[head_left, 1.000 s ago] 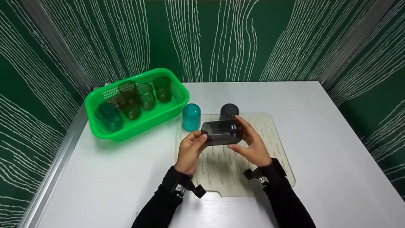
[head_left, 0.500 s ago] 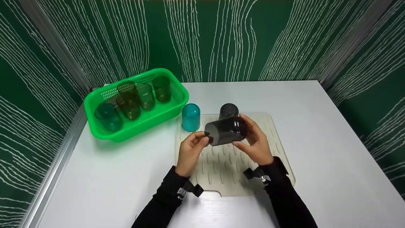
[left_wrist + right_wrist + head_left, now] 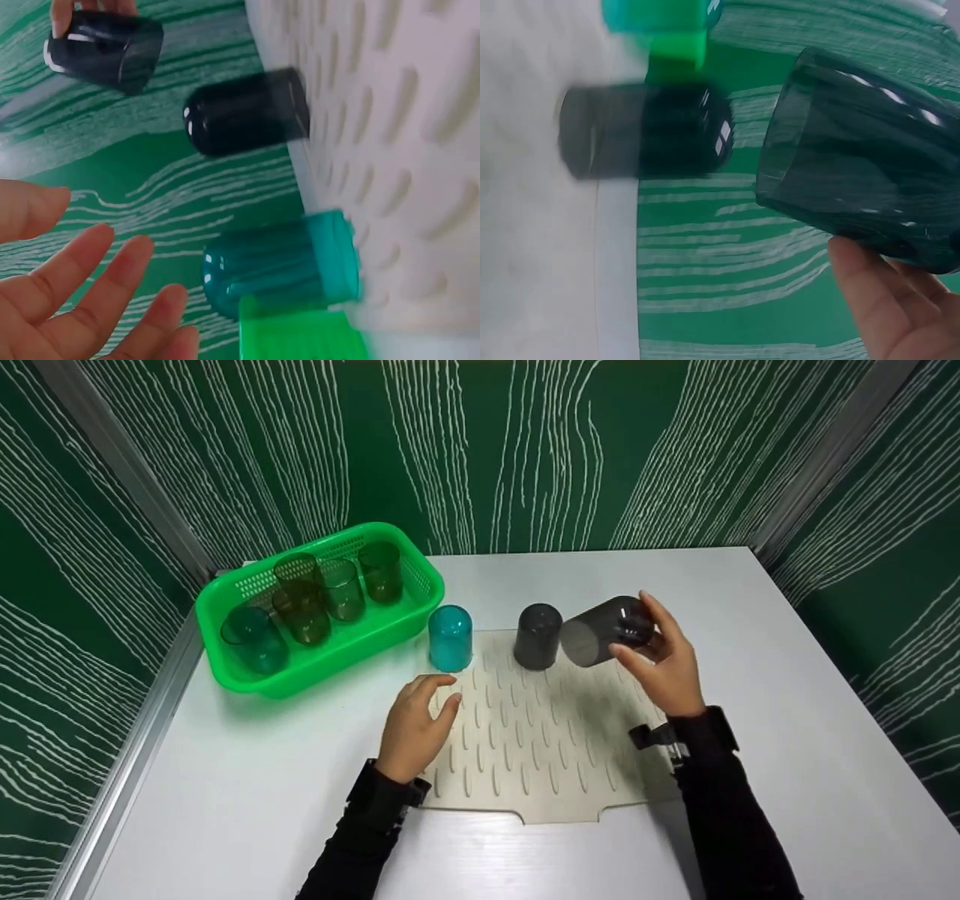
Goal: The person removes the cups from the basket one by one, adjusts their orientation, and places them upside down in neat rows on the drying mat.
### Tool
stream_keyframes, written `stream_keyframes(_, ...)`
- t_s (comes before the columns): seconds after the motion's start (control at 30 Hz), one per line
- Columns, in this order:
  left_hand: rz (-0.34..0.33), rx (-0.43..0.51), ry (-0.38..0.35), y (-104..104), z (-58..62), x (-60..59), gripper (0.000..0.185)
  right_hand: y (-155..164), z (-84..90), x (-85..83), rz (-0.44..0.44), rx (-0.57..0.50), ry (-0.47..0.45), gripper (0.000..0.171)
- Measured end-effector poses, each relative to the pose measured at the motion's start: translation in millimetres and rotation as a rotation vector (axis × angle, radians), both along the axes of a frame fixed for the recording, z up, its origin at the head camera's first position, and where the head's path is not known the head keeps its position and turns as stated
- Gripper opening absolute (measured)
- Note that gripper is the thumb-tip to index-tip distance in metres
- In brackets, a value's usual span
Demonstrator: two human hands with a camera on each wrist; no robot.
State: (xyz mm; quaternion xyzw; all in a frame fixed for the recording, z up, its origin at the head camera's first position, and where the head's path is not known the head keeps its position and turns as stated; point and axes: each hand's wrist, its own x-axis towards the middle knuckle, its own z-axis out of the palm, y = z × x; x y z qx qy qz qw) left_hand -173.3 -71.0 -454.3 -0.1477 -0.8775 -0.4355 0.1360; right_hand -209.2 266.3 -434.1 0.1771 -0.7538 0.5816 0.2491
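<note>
My right hand grips a dark grey see-through cup, tilted with its mouth toward the left, just above the far right part of the cream ridged mat. A second dark grey cup stands upside down on the mat right beside it. A teal cup stands upside down at the mat's far left corner. My left hand hovers over the mat's left edge, fingers loosely spread, holding nothing.
A green plastic basket at the back left of the white table holds several upright green and teal cups. Green patterned walls close in the table on three sides.
The left hand let go of the grey cup and drew back to the left. The right hand carried the cup right and farther away, beside the upturned grey cup.
</note>
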Motion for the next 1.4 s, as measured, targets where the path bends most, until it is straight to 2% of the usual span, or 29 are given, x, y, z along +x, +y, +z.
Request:
stream_keyframes(0.2,0.047,-0.034,0.010,-7,0.4,-0.5,0.027,17,0.3,-13.3,-0.099,0.137,-0.130,0.074)
stream_keyframes(0.4,0.041,-0.038,0.009,-6,1.6,0.0,0.027,29,-5.1,-28.8,-0.167,0.234,-0.271,0.073)
stream_keyframes(0.53,0.040,-0.052,0.004,-5,2.1,-0.1,0.026,35,-14.8,-39.7,-0.190,0.294,-0.335,0.074)
stream_keyframes(0.7,0.039,-0.071,-0.007,-3,1.7,0.7,0.024,39,-24.2,-51.1,-0.179,0.310,-0.396,0.076)
stream_keyframes(0.9,0.032,-0.104,-0.027,-1,-0.4,1.9,0.023,44,-30.4,-58.4,-0.167,0.323,-0.438,0.079)
stream_keyframes(1.4,0.037,-0.096,-0.037,0,-2.0,2.4,0.025,47,-41.2,-61.5,-0.137,0.370,-0.440,0.080)
